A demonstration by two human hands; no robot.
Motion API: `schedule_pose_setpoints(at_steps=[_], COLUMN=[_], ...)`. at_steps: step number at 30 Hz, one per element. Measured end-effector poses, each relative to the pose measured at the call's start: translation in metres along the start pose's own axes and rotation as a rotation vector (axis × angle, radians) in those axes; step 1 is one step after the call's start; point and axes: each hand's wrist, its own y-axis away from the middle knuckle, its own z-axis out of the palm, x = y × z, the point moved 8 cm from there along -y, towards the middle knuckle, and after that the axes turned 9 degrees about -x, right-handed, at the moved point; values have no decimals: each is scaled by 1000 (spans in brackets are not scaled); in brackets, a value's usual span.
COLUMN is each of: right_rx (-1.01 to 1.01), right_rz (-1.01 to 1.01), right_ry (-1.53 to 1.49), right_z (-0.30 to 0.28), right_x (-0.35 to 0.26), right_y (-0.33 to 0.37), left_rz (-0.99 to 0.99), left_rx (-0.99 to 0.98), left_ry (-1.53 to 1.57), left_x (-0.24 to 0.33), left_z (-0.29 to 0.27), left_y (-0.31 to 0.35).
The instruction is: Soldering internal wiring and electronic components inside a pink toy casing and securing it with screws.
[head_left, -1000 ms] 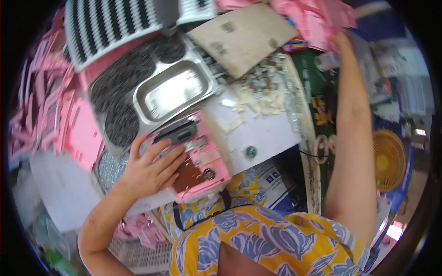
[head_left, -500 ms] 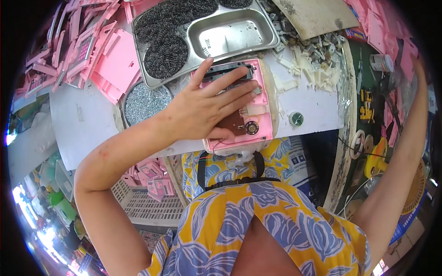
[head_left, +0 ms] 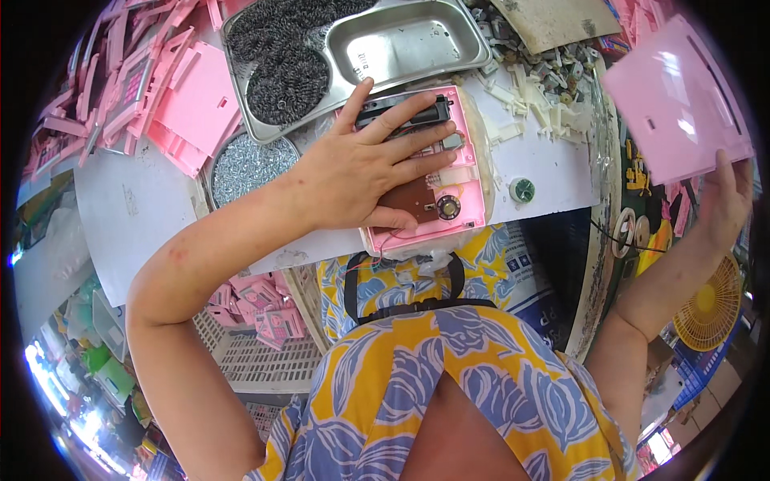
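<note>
My left hand (head_left: 365,164) lies spread and flat over an open pink plastic housing (head_left: 473,192), which rests on a padded support at the table's near edge. Between and beside the fingers show a black slotted part (head_left: 437,112), a brown circuit board (head_left: 409,200) and a small round speaker (head_left: 448,207). Thin wires hang at the housing's near left corner. Off to the right, my right hand (head_left: 728,192) grips a flat pink plastic panel (head_left: 674,104) by its lower edge, holding it up in the air. The panel has a long slot and a small square hole.
A steel tray (head_left: 401,44) with black springs (head_left: 289,88) stands behind the housing. Beside it sits a round dish of small screws (head_left: 253,168). Pink panels (head_left: 192,104) pile up at left, white plastic pieces (head_left: 537,104) at back right. A green-topped spool (head_left: 521,190) lies nearby.
My right hand has come back from the far right with the pink panel lifted in it. My left hand stays on the housing; the view has shifted slightly.
</note>
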Motion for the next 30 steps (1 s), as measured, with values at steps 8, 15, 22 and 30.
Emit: schedule_pose_setpoints(at_steps=[8, 15, 22, 30], right_rx=[-289, -455, -695, -607], right_rz=[31, 99, 188, 235], right_ry=[-669, -847, -556, -317], right_z=[128, 226, 280, 269], right_x=[11, 0, -32, -18], right_y=[-2, 4, 64, 144], left_rz=[-29, -222, -380, -623], left_rx=[44, 622, 831, 603], left_ry=[168, 1360, 1415, 956], left_x=[4, -18, -20, 26], left_z=[-26, -68, -64, -15], left_y=[0, 21, 45, 45])
